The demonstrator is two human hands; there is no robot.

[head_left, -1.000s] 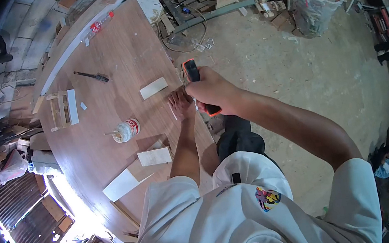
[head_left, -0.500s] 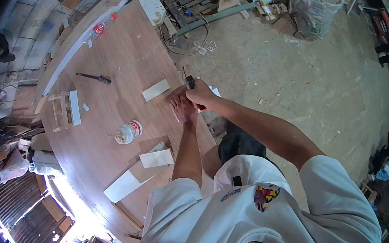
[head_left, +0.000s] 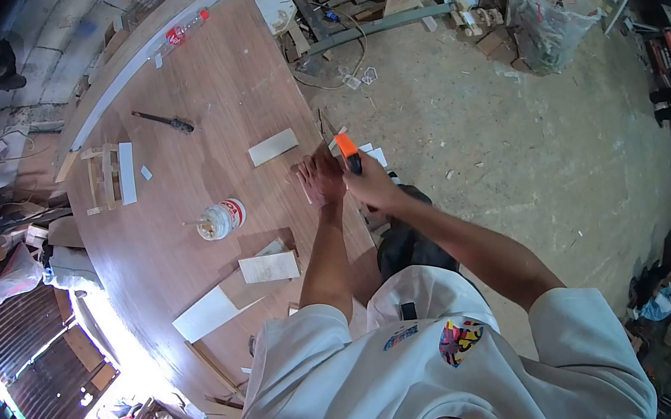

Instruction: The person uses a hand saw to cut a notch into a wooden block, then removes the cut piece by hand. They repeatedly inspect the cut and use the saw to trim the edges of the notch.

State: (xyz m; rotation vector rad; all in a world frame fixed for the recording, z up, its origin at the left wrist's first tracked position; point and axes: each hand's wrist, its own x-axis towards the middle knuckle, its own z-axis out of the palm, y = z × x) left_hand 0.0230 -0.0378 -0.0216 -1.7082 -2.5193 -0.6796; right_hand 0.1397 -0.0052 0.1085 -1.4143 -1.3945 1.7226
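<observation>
My left hand (head_left: 321,180) lies with its fingers apart near the right edge of the wooden table (head_left: 179,179), pressing on a pale piece mostly hidden under it. Just right of it, my right hand (head_left: 373,184) is wrapped round the black and orange handle of a tool (head_left: 347,147), at the table edge. A thin blade seems to stretch up from near the handle. A small white board (head_left: 273,147) lies above my left hand. Lower left of it stands a glue jar (head_left: 222,219) with a stick in it.
White boards (head_left: 269,267) lie on the near part of the table. A screwdriver-like tool (head_left: 164,121), a small wooden frame (head_left: 101,179) and a plastic bottle (head_left: 188,28) are farther off. Right of the table, a clear bag of scraps (head_left: 553,24) stands on the floor.
My right hand has moved slightly down and to the right, and the tool's handle has tilted so its orange part shows. My left hand stays at the table edge. The view has shifted slightly.
</observation>
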